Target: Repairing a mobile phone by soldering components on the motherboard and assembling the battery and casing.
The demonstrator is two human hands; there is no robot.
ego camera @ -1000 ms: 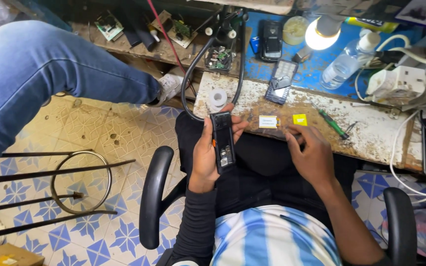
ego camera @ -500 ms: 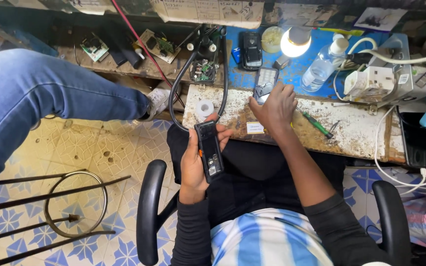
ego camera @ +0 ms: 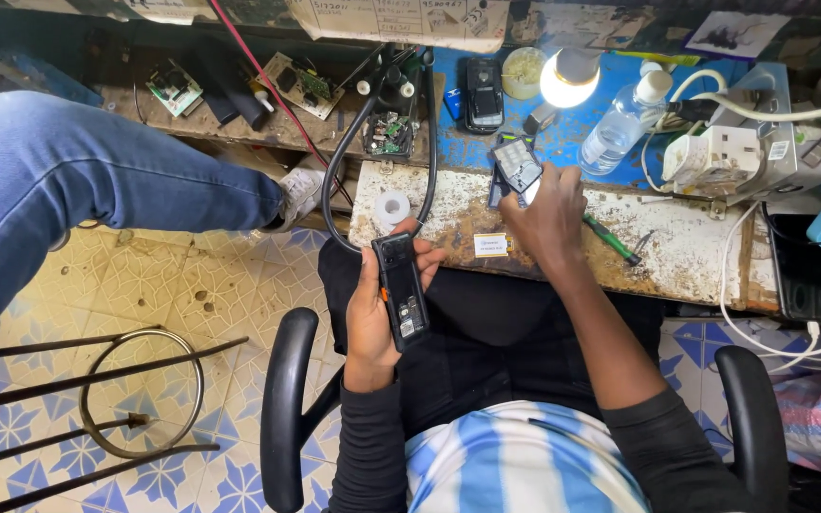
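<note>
While the person sits in a black chair (ego camera: 287,408) at the scarred workbench (ego camera: 696,256), another person's jeans leg (ego camera: 97,180) stretches across from the left, well apart from both hands. The left hand (ego camera: 372,304) is wrapped around a dark phone (ego camera: 401,290), held upright over the lap just below the bench edge, with its back open and facing up. The right hand (ego camera: 548,214) reaches onto the bench, fingertips closed on a small grey keypad part (ego camera: 517,163) lying near the lit lamp (ego camera: 567,81); whether the part is lifted or only touched I cannot tell. Judging by this, the step in hand is fetching a piece for the opened phone. Any next move calls for a firm pinch on the part and a steady phone. A green screwdriver (ego camera: 610,237) lies just beside the right wrist, and a tape roll (ego camera: 392,206) sits above the phone.
</note>
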